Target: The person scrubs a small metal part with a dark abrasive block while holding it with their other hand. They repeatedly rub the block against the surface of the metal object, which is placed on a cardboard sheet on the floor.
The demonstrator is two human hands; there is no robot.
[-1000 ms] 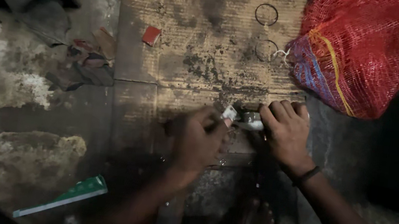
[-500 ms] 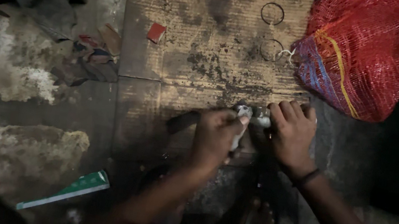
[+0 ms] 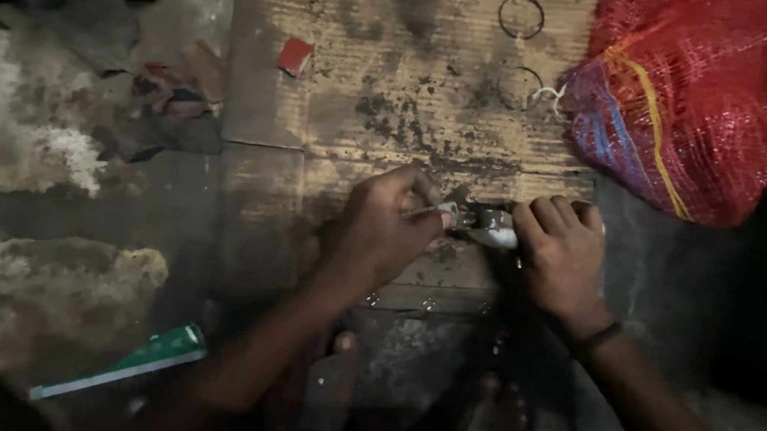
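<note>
Shifted upward since a moment ago, the left hand (image 3: 382, 230) is now seen pinching a thin metal tool (image 3: 431, 212) against a small shiny metal part (image 3: 486, 227), which is pinned by the closed fingers of the right hand (image 3: 561, 254) on stained brown cardboard (image 3: 403, 70) spread on the floor, just below and left of a red mesh sack (image 3: 716, 91). Steady downward pressure on the part would probably be advisable while the tool is worked.
</note>
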